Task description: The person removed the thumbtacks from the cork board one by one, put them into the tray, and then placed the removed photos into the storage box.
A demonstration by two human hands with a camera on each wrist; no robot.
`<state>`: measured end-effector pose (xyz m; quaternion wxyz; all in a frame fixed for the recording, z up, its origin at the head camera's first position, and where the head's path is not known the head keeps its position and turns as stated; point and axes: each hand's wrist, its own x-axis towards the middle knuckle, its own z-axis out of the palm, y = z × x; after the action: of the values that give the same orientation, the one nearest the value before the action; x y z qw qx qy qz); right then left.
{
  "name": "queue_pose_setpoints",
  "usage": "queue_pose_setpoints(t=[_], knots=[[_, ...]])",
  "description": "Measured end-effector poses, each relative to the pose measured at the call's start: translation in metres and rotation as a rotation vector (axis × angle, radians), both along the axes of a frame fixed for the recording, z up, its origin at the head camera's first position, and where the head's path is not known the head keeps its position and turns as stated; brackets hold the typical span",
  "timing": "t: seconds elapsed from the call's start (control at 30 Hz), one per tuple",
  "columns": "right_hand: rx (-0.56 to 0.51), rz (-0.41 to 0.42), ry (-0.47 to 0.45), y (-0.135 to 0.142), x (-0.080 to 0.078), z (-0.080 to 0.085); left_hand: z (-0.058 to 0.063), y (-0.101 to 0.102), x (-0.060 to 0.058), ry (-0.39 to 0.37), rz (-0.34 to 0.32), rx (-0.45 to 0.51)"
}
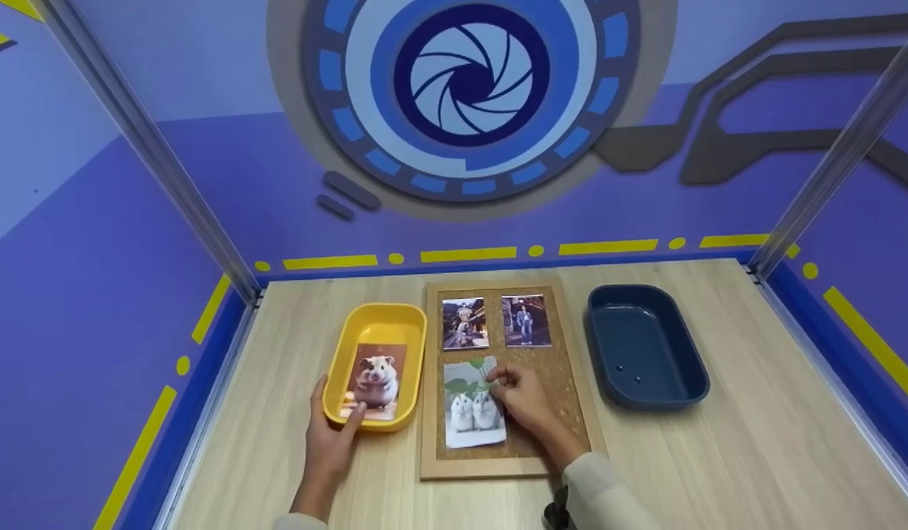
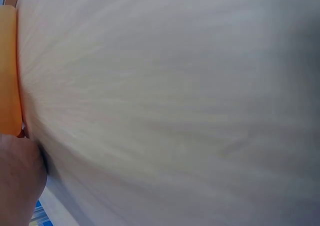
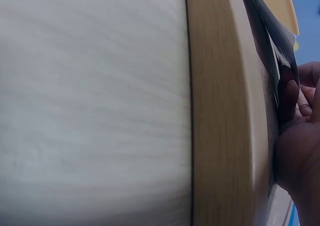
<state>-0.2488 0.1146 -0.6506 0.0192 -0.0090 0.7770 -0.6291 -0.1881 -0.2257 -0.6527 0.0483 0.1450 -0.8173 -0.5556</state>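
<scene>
My left hand point(image 1: 330, 445) grips the near left corner of a yellow tray point(image 1: 384, 324), thumb over the rim. A hamster photo point(image 1: 378, 383) lies in that tray. My right hand point(image 1: 527, 401) pinches the upper right edge of a photo of two white animals under green leaves point(image 1: 474, 416). This photo lies over the lower left of a wood-framed corkboard point(image 1: 568, 390). From the right wrist, the photo's edge point(image 3: 280, 31) looks lifted off the cork, with the fingers point(image 3: 290, 93) at it. In the left wrist view only part of the hand point(image 2: 20, 178) shows beside the tray.
Two photos of a standing person, one left point(image 1: 465, 324) and one right point(image 1: 527, 322), are on the corkboard's upper half. Right of the board stands a dark blue tray point(image 1: 634, 331) with two small shiny pieces inside. Purple panels wall the wooden table point(image 1: 763, 412).
</scene>
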Motion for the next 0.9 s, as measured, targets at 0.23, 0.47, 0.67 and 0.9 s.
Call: queue_pose_setpoints(t=[0.23,0.47,0.67,0.9], knots=[[-0.054,-0.028,-0.016,-0.004,-0.002,0.003,0.002,-0.002,-0.001,-0.028,0.001,0.013],[-0.166,-0.021,-0.061,-0.003,-0.004,0.01,0.001,-0.003,-0.001,-0.042,-0.003,0.01],[-0.196,-0.04,-0.095,-0.011,-0.007,0.016,0.001,-0.002,-0.001,-0.028,-0.011,0.03],[-0.222,-0.029,-0.026,-0.024,-0.011,0.029,-0.001,-0.003,0.0,0.032,-0.015,0.045]])
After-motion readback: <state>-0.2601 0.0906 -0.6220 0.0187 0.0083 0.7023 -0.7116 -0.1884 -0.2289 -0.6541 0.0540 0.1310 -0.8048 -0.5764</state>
